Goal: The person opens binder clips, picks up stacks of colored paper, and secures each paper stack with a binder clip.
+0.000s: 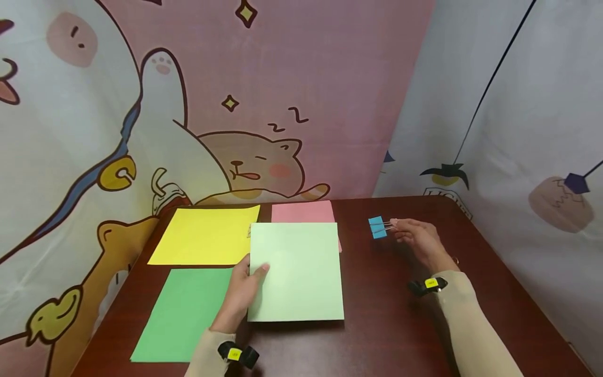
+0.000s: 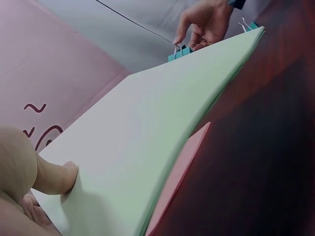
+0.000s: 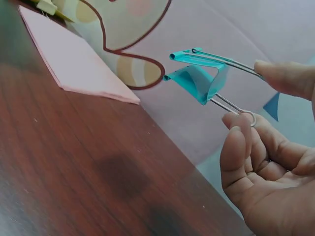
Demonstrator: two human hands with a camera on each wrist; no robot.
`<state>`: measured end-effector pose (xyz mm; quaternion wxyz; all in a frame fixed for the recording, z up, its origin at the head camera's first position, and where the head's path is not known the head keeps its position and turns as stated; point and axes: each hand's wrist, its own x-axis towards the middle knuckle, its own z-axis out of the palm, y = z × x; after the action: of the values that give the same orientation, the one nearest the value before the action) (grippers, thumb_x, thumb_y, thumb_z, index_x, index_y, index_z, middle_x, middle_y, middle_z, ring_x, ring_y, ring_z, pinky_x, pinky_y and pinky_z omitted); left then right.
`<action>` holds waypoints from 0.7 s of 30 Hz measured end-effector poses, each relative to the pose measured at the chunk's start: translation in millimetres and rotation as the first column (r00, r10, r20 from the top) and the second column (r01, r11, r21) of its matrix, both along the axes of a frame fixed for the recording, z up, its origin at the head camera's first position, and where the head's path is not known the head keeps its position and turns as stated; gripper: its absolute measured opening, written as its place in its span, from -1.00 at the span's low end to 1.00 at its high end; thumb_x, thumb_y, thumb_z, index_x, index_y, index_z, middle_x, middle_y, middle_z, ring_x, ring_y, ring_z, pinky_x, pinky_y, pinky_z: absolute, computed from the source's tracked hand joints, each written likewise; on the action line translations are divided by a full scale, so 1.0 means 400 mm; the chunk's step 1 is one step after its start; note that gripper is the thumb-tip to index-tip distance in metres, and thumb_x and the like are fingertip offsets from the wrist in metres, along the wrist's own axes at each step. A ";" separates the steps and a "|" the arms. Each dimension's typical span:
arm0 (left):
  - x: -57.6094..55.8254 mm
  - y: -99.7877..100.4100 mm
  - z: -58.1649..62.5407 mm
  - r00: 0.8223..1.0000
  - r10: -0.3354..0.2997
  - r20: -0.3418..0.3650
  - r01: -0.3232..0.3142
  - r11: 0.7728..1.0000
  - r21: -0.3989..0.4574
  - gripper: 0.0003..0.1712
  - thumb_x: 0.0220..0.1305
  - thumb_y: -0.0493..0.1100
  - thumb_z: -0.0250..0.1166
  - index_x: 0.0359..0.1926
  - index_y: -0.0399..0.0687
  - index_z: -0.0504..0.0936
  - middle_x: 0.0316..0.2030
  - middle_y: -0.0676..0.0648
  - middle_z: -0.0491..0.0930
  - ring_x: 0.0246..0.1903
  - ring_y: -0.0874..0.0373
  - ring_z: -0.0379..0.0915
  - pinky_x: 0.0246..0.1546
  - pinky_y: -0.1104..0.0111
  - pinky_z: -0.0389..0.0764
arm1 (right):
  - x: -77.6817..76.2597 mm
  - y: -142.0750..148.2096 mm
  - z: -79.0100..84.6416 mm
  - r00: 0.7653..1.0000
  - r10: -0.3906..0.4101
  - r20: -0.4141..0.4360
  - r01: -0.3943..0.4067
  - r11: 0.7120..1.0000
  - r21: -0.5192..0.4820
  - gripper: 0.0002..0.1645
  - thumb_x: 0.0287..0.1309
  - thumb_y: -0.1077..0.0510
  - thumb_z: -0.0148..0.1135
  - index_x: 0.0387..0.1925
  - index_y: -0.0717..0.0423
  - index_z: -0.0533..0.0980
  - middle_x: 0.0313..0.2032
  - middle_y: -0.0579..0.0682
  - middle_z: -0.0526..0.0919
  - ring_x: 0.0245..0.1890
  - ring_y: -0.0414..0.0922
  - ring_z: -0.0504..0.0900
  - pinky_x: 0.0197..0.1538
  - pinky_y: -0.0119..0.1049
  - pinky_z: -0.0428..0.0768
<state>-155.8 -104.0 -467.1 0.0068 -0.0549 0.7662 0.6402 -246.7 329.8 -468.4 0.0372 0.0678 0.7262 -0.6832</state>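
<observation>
My left hand grips a stack of pale green paper by its left edge, thumb on top and fingers underneath. The stack is raised a little above the table. To its right, my right hand pinches a blue binder clip by its wire handles. In the right wrist view the binder clip has its mouth spread, with nothing in it. The left wrist view shows another teal clip beyond the stack's corner; whether it touches the paper I cannot tell.
Yellow paper lies at the back left, with a small clip at its right edge. Green paper is in front of it. Pink paper lies behind the pale green stack. Printed cloth hangs behind the dark table.
</observation>
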 end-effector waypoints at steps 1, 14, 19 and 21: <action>-0.002 -0.003 0.002 1.000 0.002 0.001 -0.002 1.000 0.007 -0.60 0.49 -0.24 0.18 0.27 -0.27 0.52 -0.01 -0.30 0.68 -0.22 0.09 0.61 -0.20 0.26 0.58 | 0.004 -0.007 0.000 1.000 -0.007 -0.004 0.007 1.000 -0.026 -0.54 0.30 -0.14 0.37 0.02 0.11 0.69 -0.24 -0.21 0.78 -0.24 -0.19 0.68 -0.09 -0.37 0.66; -0.026 -0.037 0.032 1.000 0.018 0.012 -0.019 0.999 0.037 -0.61 0.54 -0.18 0.15 0.30 -0.17 0.51 -0.05 -0.28 0.68 -0.25 0.08 0.64 -0.24 0.24 0.62 | 0.054 -0.084 0.008 0.998 0.007 -0.056 -0.018 0.977 -0.211 -0.80 0.36 0.05 0.33 -0.18 0.06 0.75 -0.35 -0.20 0.79 -0.36 -0.25 0.67 -0.23 -0.37 0.63; -0.031 -0.042 0.036 1.000 0.020 0.013 -0.021 0.997 0.069 -0.61 0.54 -0.18 0.15 0.29 -0.18 0.51 -0.05 -0.28 0.68 -0.26 0.10 0.64 -0.24 0.24 0.63 | 0.074 -0.113 0.020 0.998 -0.024 -0.057 0.010 0.973 -0.232 -0.77 0.36 0.03 0.33 -0.19 0.11 0.74 -0.36 -0.16 0.79 -0.37 -0.22 0.65 -0.23 -0.36 0.63; -0.032 -0.042 0.038 1.000 0.025 0.012 -0.026 0.997 0.076 -0.62 0.54 -0.18 0.15 0.28 -0.19 0.51 -0.07 -0.26 0.68 -0.27 0.11 0.65 -0.24 0.24 0.63 | 0.080 -0.124 0.025 0.998 -0.031 -0.058 0.017 0.971 -0.237 -0.79 0.36 0.03 0.33 -0.21 0.08 0.74 -0.35 -0.14 0.79 -0.38 -0.21 0.64 -0.22 -0.36 0.64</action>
<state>-168.4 -120.6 -451.9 0.0051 -0.0680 0.7405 0.6686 -214.5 280.1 -458.4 0.0146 0.0508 0.6397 -0.7668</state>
